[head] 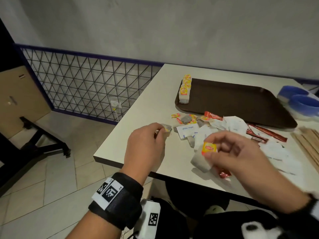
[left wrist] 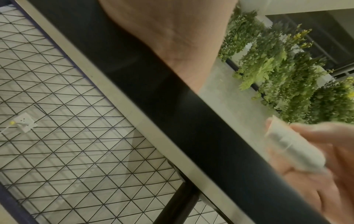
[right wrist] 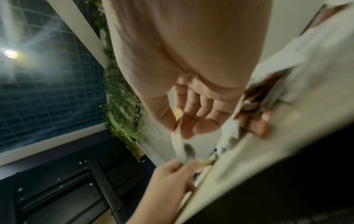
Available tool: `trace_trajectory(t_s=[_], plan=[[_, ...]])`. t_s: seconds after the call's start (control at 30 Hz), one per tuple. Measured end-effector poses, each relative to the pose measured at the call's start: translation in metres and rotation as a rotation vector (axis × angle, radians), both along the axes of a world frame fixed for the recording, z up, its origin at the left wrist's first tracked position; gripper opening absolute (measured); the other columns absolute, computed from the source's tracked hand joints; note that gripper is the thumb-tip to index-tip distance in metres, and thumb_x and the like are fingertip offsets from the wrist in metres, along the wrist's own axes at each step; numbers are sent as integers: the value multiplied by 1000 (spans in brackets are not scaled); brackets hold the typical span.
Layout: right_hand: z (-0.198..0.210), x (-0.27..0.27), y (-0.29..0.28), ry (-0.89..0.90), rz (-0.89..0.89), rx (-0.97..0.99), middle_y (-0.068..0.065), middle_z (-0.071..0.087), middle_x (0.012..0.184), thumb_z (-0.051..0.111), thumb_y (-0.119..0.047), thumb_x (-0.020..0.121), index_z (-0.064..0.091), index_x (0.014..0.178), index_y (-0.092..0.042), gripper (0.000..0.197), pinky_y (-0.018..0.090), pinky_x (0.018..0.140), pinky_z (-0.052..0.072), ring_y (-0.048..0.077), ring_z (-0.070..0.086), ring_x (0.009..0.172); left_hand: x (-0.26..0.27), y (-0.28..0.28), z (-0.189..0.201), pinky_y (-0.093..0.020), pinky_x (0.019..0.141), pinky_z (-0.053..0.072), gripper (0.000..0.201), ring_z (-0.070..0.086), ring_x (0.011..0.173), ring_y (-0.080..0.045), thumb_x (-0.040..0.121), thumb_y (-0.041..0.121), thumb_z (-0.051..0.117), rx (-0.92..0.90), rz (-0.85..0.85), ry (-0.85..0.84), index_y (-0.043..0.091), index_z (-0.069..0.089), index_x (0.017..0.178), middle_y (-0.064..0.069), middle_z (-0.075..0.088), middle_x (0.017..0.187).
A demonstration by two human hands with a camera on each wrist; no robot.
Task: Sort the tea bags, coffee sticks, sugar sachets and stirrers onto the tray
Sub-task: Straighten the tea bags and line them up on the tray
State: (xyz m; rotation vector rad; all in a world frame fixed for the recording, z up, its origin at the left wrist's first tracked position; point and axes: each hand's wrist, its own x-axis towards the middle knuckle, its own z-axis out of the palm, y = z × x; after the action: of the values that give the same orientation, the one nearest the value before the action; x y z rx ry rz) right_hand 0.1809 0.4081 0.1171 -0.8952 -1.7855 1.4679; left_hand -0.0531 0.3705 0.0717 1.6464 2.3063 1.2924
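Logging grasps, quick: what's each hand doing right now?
Left hand: pinches a tea bag.
Right hand: pinches a yellow-tagged tea bag.

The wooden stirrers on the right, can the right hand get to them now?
Probably not yet. The right hand already pinches a tea bag. The stirrers lie uncovered beside it, so once that tea bag is put down, the way looks free.

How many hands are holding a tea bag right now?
2: the left hand pinches one tea bag near the table's left edge; the right hand holds another nearer the front edge.
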Motion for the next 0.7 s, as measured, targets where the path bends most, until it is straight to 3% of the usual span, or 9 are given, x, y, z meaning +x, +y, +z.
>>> trace_trajectory(t_s=[0.1,0.2,0.3,0.37,0.43,0.5,0.57,0.6,0.7], plan=[[-26,1,-11,110,-116,-60,11,67,80,70,3,89,68,97,-30,34,34,54,49,29,55,55,7,-7,2,-27,75,54,14,65,83,-6,101,31,61,109,-42,-70,27,74,104,14,75,89],[-33,7,-12,199,-170,-70,11,62,80,64,6,93,63,90,-20,26,30,47,44,28,48,48,16,-14,6,-17,74,55,12,69,88,-4,98,17,65,207,-146,-302,21,76,93,14,75,84],[-32,14,-8,147,-112,-64,9,64,78,64,6,92,72,83,-13,23,25,47,41,26,48,48,28,-17,12,-22,69,56,13,70,77,-15,95,5,66,273,-254,-588,9,75,86,0,74,77],[-33,16,-7,132,-86,-96,7,66,75,64,5,93,78,85,-13,24,28,51,42,26,48,49,39,-16,17,-27,66,55,13,64,66,-20,90,3,64,333,-335,-764,-2,72,81,-11,68,71],[-34,16,-4,166,-82,-146,9,69,76,64,3,94,80,86,-10,22,32,54,42,27,50,49,49,-12,20,-24,60,50,16,59,60,-17,84,0,57,364,-377,-939,-2,66,71,-9,64,65],[-34,14,-3,189,-75,-185,17,68,73,70,-12,92,80,85,-8,12,32,53,44,28,52,49,58,-9,22,-25,54,40,15,53,56,-14,77,5,57,333,-414,-1071,3,61,63,-2,57,59],[-36,13,-2,194,-59,-201,25,65,69,74,-38,82,80,87,-8,32,32,52,46,31,55,52,66,-6,23,-35,57,21,13,41,56,-18,64,19,62,258,-485,-1154,9,58,58,-2,49,59],[-37,11,-3,191,-50,-204,27,65,69,72,-46,80,80,88,-8,39,33,52,46,34,56,55,69,-6,22,-37,59,17,16,37,57,-19,62,25,62,228,-527,-1184,9,58,58,-4,45,60],[-38,11,-3,182,-2,-188,22,68,70,73,-41,86,81,86,-13,30,33,54,48,36,57,60,77,-6,22,-40,59,16,20,22,62,-29,59,28,60,137,-597,-1209,8,57,60,-10,37,66]])
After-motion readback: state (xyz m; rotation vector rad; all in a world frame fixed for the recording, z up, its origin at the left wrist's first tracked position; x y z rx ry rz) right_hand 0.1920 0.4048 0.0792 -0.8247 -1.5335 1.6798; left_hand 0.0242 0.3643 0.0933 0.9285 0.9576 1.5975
